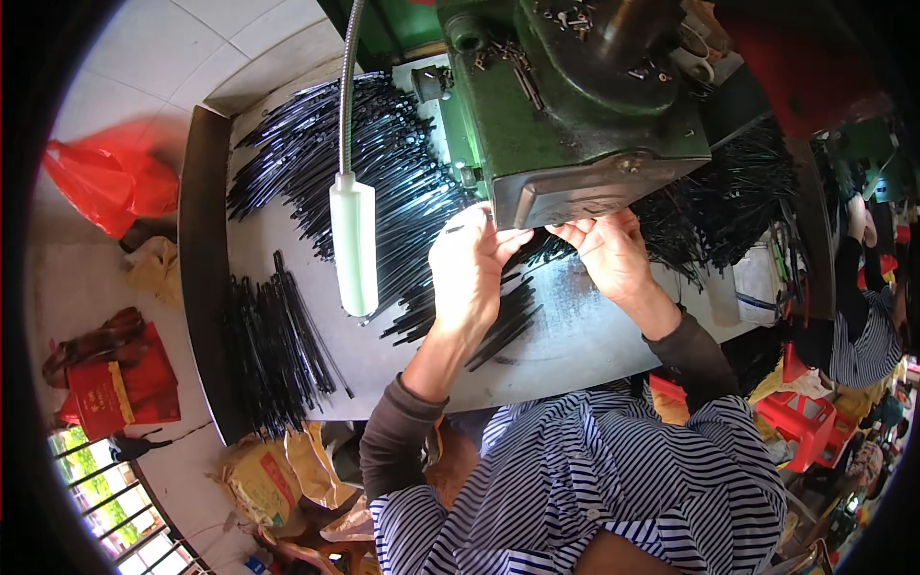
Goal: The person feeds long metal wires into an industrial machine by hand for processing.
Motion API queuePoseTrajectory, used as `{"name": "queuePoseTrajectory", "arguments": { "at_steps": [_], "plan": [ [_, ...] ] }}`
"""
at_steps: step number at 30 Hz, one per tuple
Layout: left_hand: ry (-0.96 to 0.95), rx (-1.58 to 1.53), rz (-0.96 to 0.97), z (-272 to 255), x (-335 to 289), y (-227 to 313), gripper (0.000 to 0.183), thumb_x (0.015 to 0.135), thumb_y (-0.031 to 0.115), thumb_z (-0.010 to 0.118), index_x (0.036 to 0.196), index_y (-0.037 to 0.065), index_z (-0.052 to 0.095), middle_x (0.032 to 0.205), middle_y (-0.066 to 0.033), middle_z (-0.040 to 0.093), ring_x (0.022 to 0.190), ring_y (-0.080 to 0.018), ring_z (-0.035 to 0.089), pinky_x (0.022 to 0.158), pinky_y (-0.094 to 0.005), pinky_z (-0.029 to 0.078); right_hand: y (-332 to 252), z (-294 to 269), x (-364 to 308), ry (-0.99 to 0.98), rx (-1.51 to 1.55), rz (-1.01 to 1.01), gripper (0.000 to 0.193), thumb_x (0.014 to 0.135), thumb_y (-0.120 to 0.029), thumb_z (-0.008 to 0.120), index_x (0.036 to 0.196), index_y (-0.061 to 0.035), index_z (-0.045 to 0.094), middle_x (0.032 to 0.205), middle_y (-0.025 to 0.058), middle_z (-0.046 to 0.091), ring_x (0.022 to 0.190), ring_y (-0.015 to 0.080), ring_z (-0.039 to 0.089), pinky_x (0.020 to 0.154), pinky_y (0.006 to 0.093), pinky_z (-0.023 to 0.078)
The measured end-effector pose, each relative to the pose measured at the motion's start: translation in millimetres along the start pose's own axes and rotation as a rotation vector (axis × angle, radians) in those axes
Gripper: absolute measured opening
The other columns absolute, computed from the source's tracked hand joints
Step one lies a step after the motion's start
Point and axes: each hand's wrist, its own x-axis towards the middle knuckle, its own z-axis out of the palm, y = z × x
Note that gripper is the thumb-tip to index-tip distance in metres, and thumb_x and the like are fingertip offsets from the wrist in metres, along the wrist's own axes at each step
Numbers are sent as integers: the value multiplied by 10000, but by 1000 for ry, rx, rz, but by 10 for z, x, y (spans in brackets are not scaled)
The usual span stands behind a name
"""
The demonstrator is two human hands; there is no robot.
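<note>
Both of my hands reach up to the front lower edge of a green machine [594, 125]. My left hand [467, 268] is closed at its left corner, thumb and fingers pressed together. Fingers bent, my right hand [613, 254] pinches under the same edge a short way to the right. Whatever the fingertips hold is hidden by the machine and too small to make out. Thin black rods [374, 172] lie in a large heap beside my left hand, and a smaller bunch [508, 321] lies below it on the grey metal table [594, 335].
A white work lamp [354, 249] on a flexible neck hangs left of my hands. Another stack of black rods [278, 345] lies at the table's left, and more rods [738, 192] lie at the right. A raised rim [203, 259] borders the left side. Loose screws sit on the machine.
</note>
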Motion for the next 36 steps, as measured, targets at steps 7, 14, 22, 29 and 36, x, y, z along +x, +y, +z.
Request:
{"name": "queuePoseTrajectory", "arguments": {
  "at_steps": [7,14,22,29,36],
  "plan": [
    [-4,-2,49,32,4,-60,121,917,105,557,956,-9,559,774,-53,523,738,-269,638,789,-470,559,-1,-74,-1,-2,16,4,187,961,-225,527,962,-50,593,938,87,638,928,217,629,901,467,518],
    [23,-3,90,-1,5,-83,148,911,102,564,990,-23,555,799,-80,548,727,-276,642,777,-468,564,17,-54,7,19,5,14,181,956,-209,537,961,-42,606,907,94,651,873,230,644,878,468,531],
    [-80,3,73,-122,81,-112,232,877,114,596,1016,-58,527,969,-174,607,804,-348,656,814,-497,545,-31,-123,-9,-18,145,-29,159,941,-171,557,940,-12,551,910,177,647,863,314,668,811,513,559],
    [-69,-50,-153,-259,164,49,119,807,30,620,905,-38,627,917,-167,661,921,-306,629,938,-527,466,-262,-2,-225,115,20,273,281,954,-254,546,1071,1,541,851,105,634,825,240,671,714,363,573],
    [-178,141,-369,-106,-129,37,219,896,129,587,1061,-14,575,925,-132,635,805,-218,637,745,-415,577,-1736,-341,-866,48,-1605,-185,114,855,-94,620,919,-18,676,777,78,640,685,163,636,607,273,522]
  ]
}}
